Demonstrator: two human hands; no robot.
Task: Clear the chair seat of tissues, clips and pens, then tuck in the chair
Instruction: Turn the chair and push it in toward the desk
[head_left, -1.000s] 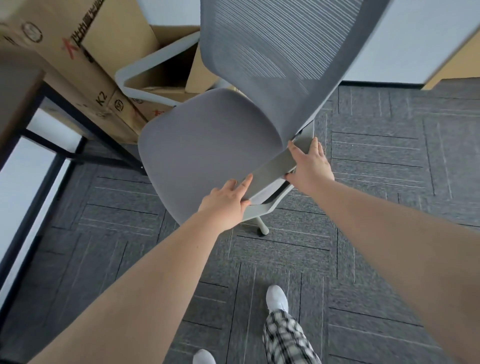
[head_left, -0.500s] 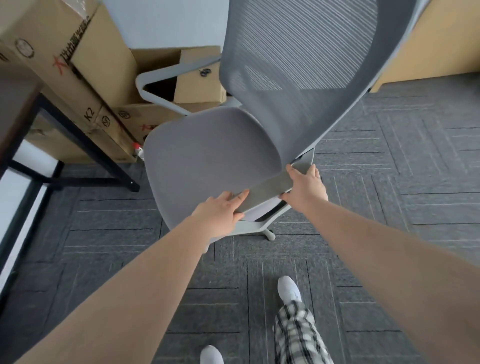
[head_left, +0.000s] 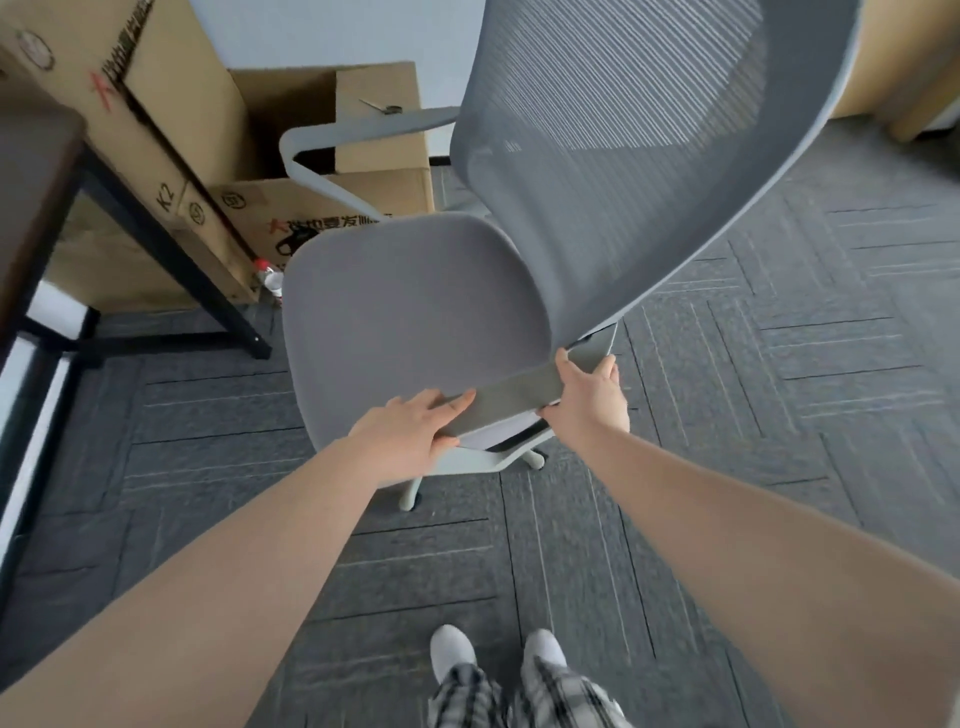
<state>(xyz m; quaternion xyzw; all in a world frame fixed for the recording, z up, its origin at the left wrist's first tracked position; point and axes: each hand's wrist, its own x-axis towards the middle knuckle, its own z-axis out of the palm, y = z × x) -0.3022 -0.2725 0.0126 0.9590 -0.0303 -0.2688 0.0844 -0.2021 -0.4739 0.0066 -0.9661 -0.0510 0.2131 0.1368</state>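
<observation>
A grey office chair stands before me, its bare fabric seat (head_left: 410, 322) facing away towards the boxes, with no tissues, clips or pens on it. Its mesh backrest (head_left: 613, 156) rises at the upper right. Both my hands hold the near armrest (head_left: 514, 400): my left hand (head_left: 410, 434) grips its front end, my right hand (head_left: 589, 400) grips its rear end close to the backrest. The far armrest (head_left: 363, 130) curves out on the other side.
A dark table top (head_left: 31, 197) on a black metal frame (head_left: 171, 249) stands at the left. Cardboard boxes (head_left: 291, 130) are stacked behind the chair, a plastic bottle (head_left: 270, 278) at their foot. Grey carpet tiles (head_left: 779, 415) cover the floor; my feet (head_left: 498, 654) are below.
The chair has turned and rolled, so the seat now faces the boxes more squarely. Both hands have kept their hold on the armrest. I have stepped in closer behind it.
</observation>
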